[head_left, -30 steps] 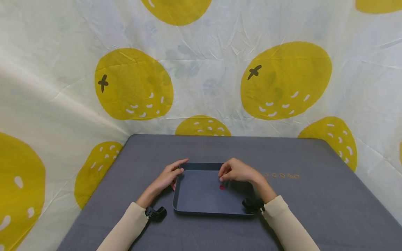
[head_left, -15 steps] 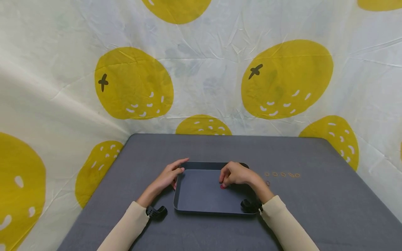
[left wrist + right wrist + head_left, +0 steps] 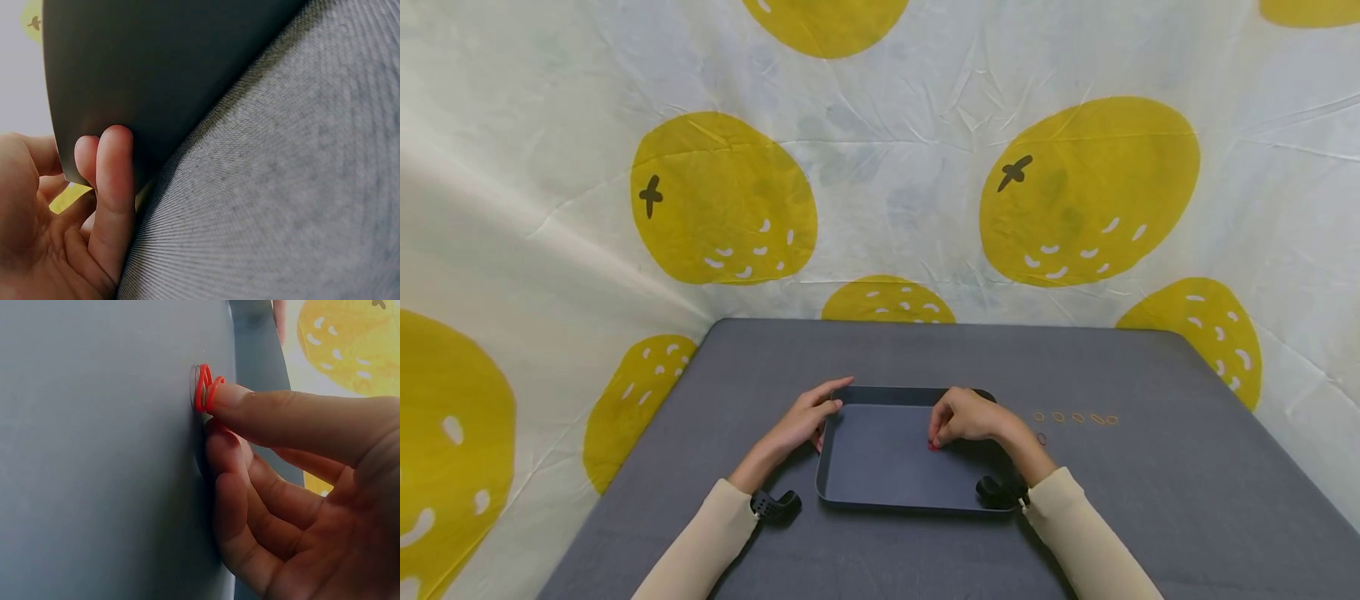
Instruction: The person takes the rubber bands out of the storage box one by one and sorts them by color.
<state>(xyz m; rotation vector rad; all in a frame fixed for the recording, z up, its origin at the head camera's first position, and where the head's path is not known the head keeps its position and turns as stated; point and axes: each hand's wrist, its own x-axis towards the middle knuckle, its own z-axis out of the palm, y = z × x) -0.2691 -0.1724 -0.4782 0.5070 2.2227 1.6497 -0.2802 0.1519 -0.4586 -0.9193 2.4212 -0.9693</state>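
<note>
left hand (image 3: 799,423) grips the tray (image 3: 880,467) by its left side, probably to steady it; right hand (image 3: 970,417) pinches red band (image 3: 200,394) inside it, fingertips narrow, likely cuz it's tiny

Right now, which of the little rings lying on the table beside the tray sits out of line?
The darker, reddish ring. It lies alone on the near side, while the five orange rings form a row farther back.

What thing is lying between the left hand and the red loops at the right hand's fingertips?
No object: between the left hand and the red loops, the head view shows only the tray's left wall and bare floor.
</note>
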